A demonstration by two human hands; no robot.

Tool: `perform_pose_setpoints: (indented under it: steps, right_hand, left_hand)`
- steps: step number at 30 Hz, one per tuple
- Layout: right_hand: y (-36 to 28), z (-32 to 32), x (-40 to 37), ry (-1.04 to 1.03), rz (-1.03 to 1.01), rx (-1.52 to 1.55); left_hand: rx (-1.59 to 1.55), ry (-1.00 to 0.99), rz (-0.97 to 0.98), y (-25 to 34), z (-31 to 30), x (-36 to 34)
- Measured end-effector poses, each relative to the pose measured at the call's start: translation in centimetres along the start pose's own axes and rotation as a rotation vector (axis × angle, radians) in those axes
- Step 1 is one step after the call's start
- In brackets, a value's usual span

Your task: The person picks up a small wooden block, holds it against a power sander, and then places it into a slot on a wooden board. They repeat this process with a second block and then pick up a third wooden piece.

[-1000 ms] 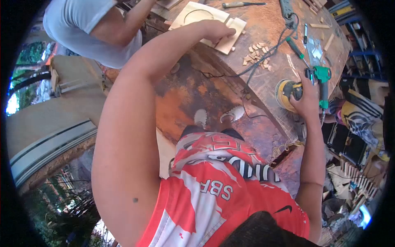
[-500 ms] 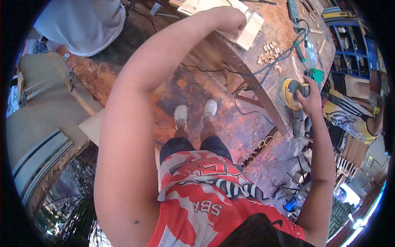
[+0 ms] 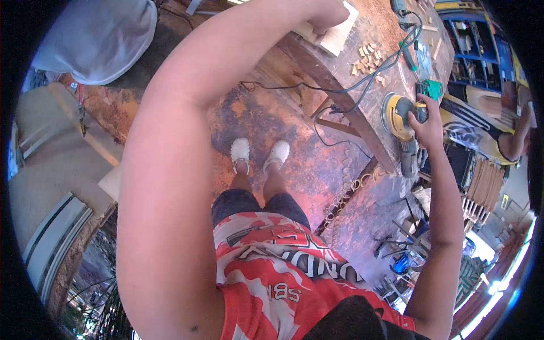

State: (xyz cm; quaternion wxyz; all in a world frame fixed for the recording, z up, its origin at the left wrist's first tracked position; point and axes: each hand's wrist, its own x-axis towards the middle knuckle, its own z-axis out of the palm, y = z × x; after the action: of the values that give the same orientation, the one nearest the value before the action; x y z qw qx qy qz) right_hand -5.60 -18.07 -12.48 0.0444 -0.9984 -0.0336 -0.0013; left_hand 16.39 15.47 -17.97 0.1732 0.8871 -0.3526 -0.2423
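Observation:
My right hand [image 3: 429,123] grips a yellow orbital sander [image 3: 396,117] with a green fitting [image 3: 433,89]. It rests near the edge of a worn wooden workbench [image 3: 362,96]. At the top of the view my left hand [image 3: 327,14] is curled on a pale wooden board [image 3: 341,35] lying on the bench, and the frame edge cuts off part of that hand. A dark cable [image 3: 345,89] runs from the bench top over its edge and loops toward the floor.
Several small wood blocks [image 3: 367,58] lie scattered on the bench between my hands. A person in a grey shirt [image 3: 96,39] stands at the upper left. Another person in a black-and-yellow shirt [image 3: 481,133] is at the right. My white shoes [image 3: 258,153] stand on a rust-stained floor.
The view has tilted down and toward the floor, so the bench and both hands sit higher in the frame. My left hand stays on the board and my right on the sander.

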Motion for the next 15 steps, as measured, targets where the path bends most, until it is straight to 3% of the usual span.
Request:
perform_pose_setpoints:
  steps: [2,5,10,15]
  right_hand:
    - [-0.2,0.0,0.0,0.006,0.01,-0.003]
    - [0.0,-0.1,0.0,-0.002,0.027,0.015]
    - [0.7,0.3,-0.1,0.018,-0.014,0.022]
    - [0.5,0.1,-0.2,0.006,0.016,0.004]
  left_hand:
    - [0.261,0.04,0.229,0.1,-1.0,-1.8]
    - [0.261,-0.032,0.291,-0.5,-0.9,0.0]
    - [0.251,0.042,0.367,-2.2,0.4,1.0]
    - [0.262,0.066,0.297,-2.2,0.0,1.0]
